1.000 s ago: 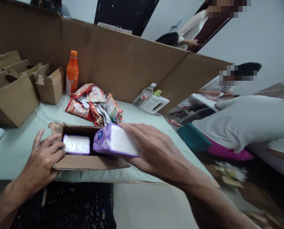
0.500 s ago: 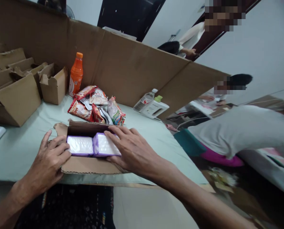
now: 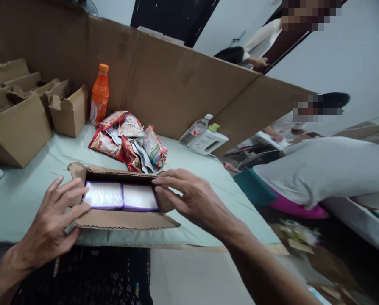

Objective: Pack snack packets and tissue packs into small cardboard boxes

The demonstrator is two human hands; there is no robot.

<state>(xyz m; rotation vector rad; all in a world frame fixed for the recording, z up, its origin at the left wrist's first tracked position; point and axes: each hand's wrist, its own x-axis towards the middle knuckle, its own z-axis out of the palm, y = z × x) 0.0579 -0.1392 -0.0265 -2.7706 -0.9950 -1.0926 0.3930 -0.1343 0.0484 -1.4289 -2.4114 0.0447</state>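
A cardboard screen (image 3: 176, 67) backs the pale green bench (image 3: 14, 207), with people (image 3: 323, 165) beyond it at right. At the near edge sits an open box (image 3: 126, 220), its near flap folded outward. Inside, a left pack (image 3: 103, 195) and a right pack (image 3: 138, 197), white with purple edges, lie side by side, touching. The left hand (image 3: 51, 216) has its fingers spread over the box's left end; whether its grip pinches the wall I cannot tell. The right hand (image 3: 199, 201) is loosely open at the right end, gripping neither pack. Farther back are snack bags (image 3: 107, 144), an orange bottle (image 3: 99, 95) and, far left, cartons (image 3: 18, 131).
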